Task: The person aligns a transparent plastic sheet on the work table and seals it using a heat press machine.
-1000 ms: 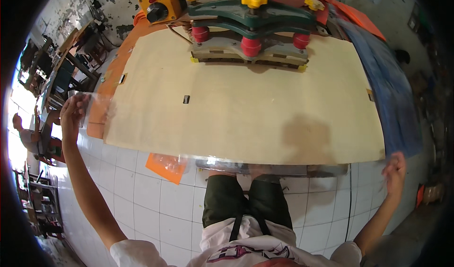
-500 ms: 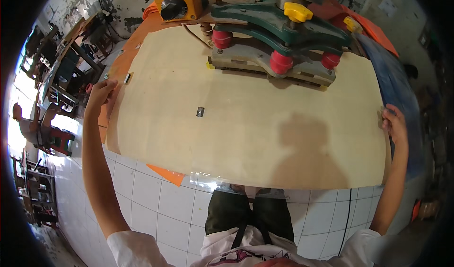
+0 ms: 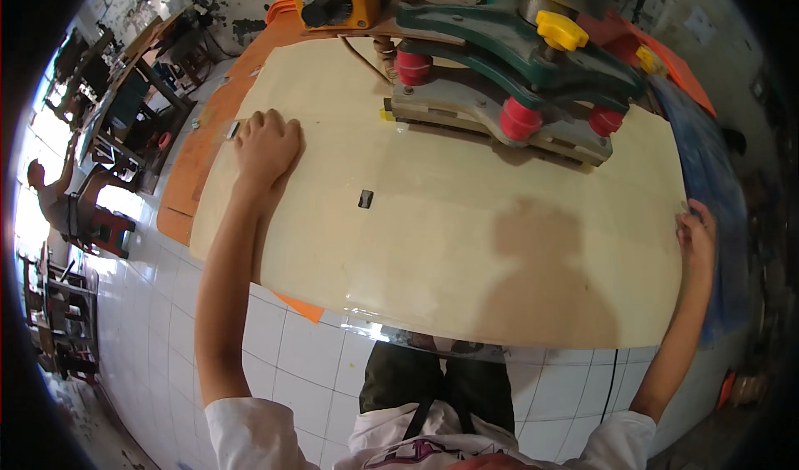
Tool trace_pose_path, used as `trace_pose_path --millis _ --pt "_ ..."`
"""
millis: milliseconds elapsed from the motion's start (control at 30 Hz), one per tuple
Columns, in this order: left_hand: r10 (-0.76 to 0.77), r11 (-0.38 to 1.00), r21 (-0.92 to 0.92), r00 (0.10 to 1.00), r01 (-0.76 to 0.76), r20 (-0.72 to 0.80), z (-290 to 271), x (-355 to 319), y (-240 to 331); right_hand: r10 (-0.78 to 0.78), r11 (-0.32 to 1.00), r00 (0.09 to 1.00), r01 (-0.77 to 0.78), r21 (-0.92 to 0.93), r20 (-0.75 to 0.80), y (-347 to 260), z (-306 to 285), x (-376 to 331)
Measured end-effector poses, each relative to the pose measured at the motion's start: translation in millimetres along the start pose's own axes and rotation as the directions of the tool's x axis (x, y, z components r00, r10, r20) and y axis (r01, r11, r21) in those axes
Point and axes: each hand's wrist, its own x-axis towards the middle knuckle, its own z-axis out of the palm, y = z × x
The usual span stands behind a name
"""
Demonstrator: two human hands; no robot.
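A large cream sheet [image 3: 433, 262] covers the worktable, with glossy clear plastic film [image 3: 366, 327] showing along its front edge. My left hand [image 3: 268, 147] rests palm down on the left part of the sheet, knuckles up, holding nothing that shows. Out at the sheet's right edge, my right hand [image 3: 699, 235] has its fingers pinched on a bit of the clear film. A small dark rectangular piece [image 3: 365, 199] lies near the middle of the sheet. Another small piece [image 3: 234, 130] sits by my left hand's outer side.
Over the table's far side stands a press head [image 3: 499, 125] with green arms, red mounts and yellow knobs. Left of it is a yellow control box [image 3: 333, 0] with a black dial. Blue plastic [image 3: 707, 162] hangs at the right. Far left, a person [image 3: 62, 195] sits on a stool.
My left hand has moved right, from beyond the sheet's left edge onto its surface, its pinch opened. My right hand stays at the right edge, slightly lower. The view has shifted a little.
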Motion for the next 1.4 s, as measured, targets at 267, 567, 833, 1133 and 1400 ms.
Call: trace_pose_path --millis 267,567,833,1133,1400 --pt "0.060 0.896 -0.422 0.978 -0.140 -0.199 13 5 -10 -0.010 0.981 0.998 -0.001 -0.192 -0.058 12 -31 6" --pt "-0.167 0.979 -0.121 0.986 0.164 -0.014 -19 -13 13 -0.087 0.956 0.989 0.050 -0.290 -0.116 32 -59 27" --pt "-0.094 0.991 -0.099 0.994 0.088 -0.062 -10 -15 13 -0.135 0.953 0.976 0.080 -0.292 -0.170 49 -78 51" --pt "-0.102 0.989 -0.113 0.995 0.100 -0.012 -15 -12 9 -0.144 0.944 0.979 0.092 -0.316 -0.147 53 -72 48" --pt "-0.156 0.986 -0.060 0.988 0.157 0.017 -14 -7 14 -0.209 0.941 0.954 0.136 -0.311 -0.215 33 -59 30"
